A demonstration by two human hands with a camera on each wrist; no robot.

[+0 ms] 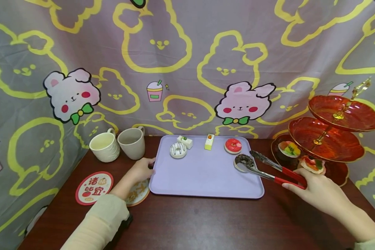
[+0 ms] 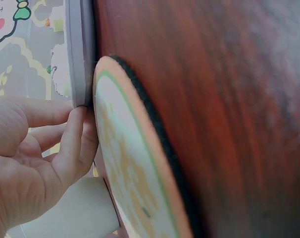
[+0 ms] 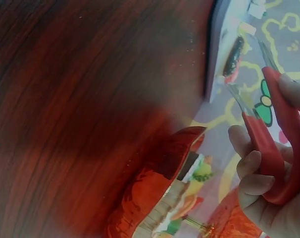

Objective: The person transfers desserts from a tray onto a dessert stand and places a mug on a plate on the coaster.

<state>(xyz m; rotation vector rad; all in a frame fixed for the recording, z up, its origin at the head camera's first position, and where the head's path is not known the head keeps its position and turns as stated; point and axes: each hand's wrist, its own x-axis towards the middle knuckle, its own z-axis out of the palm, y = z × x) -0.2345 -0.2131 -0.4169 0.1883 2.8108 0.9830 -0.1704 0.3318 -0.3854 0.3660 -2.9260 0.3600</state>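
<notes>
A cream mug (image 1: 104,149) stands beside a grey mug (image 1: 132,144), with a red-rimmed coaster (image 1: 93,188) nearer the person. The left hand (image 1: 140,171) reaches over an orange-rimmed coaster (image 1: 138,193), thumb and fingers pinching the left edge of the lavender tray (image 1: 203,177). On it, left to right, sit a white-iced doughnut (image 1: 174,152), two small cakes (image 1: 209,143), a chocolate doughnut (image 1: 238,161) and a red-iced doughnut (image 1: 230,146). The right hand (image 1: 318,189) grips red-handled tongs (image 1: 282,180), arms spread, one tip at the chocolate doughnut; whether it touches, I cannot tell. Rightmost is a red tiered stand (image 1: 337,144).
</notes>
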